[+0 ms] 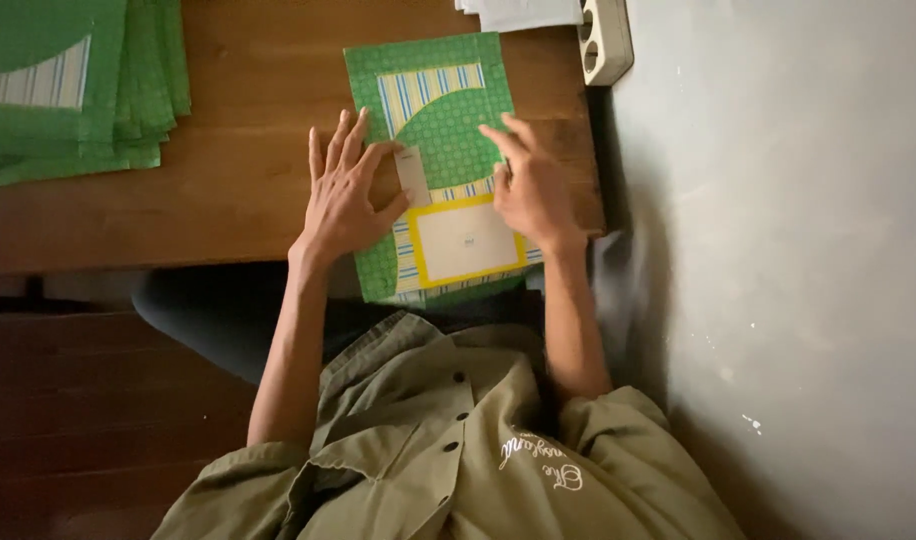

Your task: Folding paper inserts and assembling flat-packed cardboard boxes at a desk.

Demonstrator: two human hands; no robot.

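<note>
A green patterned folder with striped panels and a yellow-framed label lies on the counter. Left hand and right hand press it flat, fingers spread, gripping nothing. Its near edge is hidden.

At upper centre of the frame your hands press a flat green patterned package with striped blue-yellow panels; a small pale label sits mid-face, and a white, yellow-bordered rectangular label below. A stack of similar green packages lies upper left.

One camera, up on the person's head, looking straight down.

It is close above the wooden table, and it also sees the grey floor on the right side.
</note>
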